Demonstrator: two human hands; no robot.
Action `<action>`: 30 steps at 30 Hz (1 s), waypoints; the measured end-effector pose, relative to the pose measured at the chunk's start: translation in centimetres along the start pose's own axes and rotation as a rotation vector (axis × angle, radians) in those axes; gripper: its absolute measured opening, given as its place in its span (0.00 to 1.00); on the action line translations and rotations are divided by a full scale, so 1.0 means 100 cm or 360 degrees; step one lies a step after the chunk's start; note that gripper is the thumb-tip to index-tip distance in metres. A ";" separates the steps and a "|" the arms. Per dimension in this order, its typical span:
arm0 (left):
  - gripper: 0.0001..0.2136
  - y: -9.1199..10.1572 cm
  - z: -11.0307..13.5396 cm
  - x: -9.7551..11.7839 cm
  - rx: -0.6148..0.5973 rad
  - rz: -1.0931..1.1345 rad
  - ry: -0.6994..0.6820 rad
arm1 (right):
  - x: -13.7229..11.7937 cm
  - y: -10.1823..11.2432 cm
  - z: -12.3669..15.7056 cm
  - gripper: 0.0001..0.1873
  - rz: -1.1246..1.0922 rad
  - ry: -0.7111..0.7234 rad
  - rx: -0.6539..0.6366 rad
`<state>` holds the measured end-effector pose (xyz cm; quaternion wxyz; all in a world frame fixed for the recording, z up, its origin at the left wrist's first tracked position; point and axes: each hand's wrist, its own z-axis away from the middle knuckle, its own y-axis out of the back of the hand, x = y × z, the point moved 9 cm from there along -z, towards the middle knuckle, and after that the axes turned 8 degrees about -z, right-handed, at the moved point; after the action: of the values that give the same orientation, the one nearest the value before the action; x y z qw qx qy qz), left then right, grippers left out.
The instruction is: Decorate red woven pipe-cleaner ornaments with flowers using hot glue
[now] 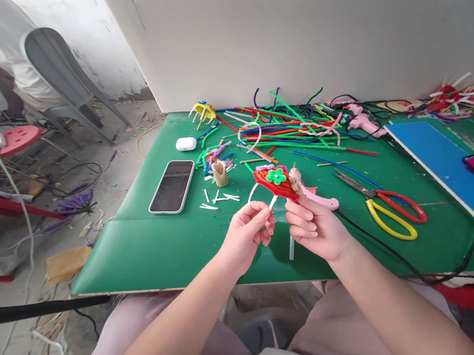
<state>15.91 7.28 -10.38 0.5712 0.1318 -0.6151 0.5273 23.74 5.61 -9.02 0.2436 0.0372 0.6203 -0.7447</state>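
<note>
Fingers of the left hand (244, 232) are pinched together on a thin white strip (272, 202) at the lower edge of a red fuzzy piece (283, 189), while those of the right hand (320, 227) grip the piece by its right-hand corner, so that it is held up over the green surface (142, 254). A green flower (276, 177) sits on its face. Just behind the right hand is a pink glue gun (321, 198), and farther right lie scissors (370, 192) with yellow and red handles. To the left, a tan cup (220, 175) stands upright near short white bits (217, 198), with a phone (172, 187) lying flat beyond them. Pipe cleaners (292, 132) in several colours spread across the back
</note>
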 end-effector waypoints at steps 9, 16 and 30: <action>0.08 0.035 0.000 0.012 0.0500 -0.0108 -0.0224 | -0.006 0.001 0.000 0.14 0.0027 0.0051 0.0015; 0.27 0.005 0.044 0.066 0.0674 -0.1529 -0.1341 | -0.003 0.001 -0.001 0.14 0.0106 0.0105 0.0076; 0.36 -0.017 0.039 0.048 0.0443 -0.2013 -0.1299 | 0.011 -0.003 -0.001 0.13 0.0132 0.0072 0.0006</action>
<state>13.48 5.57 -4.67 0.4699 0.7139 -0.5127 0.0819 22.65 5.43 -9.21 0.2600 0.0801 0.6223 -0.7340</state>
